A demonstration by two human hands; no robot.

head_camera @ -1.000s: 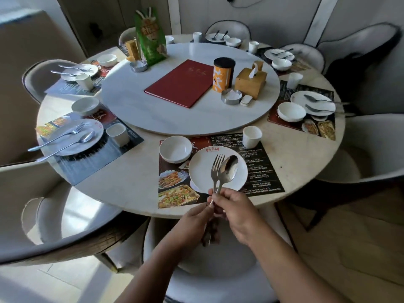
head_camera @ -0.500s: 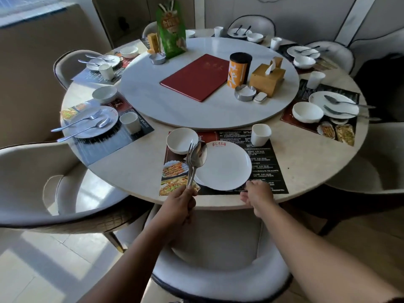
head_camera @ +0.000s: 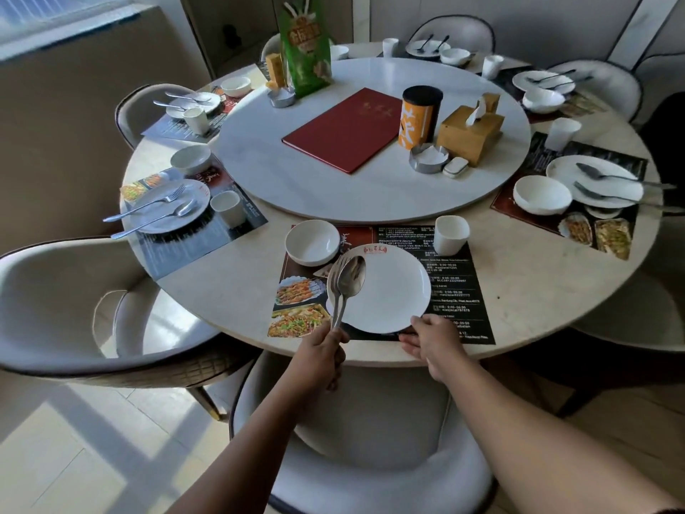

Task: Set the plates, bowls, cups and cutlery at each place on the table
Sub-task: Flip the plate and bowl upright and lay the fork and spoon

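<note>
In the head view your left hand (head_camera: 318,350) has its fingers clenched round the handles of 1 fork (head_camera: 333,276) and 1 spoon (head_camera: 351,276), their heads over the left edge of the plate (head_camera: 389,291). That plate sits on the placemat (head_camera: 456,291) at the nearest place on the worktop (head_camera: 537,291), with the bowl (head_camera: 312,242) and cup (head_camera: 450,234) just beyond it. Your right hand (head_camera: 432,337) lies at the plate's near rim, but whether its fingers pinch it or merely rest there I cannot tell; both steel pieces are likely stiff, light and slick, so hold low on the handles, and the glazed plate may chip or slide.
</note>
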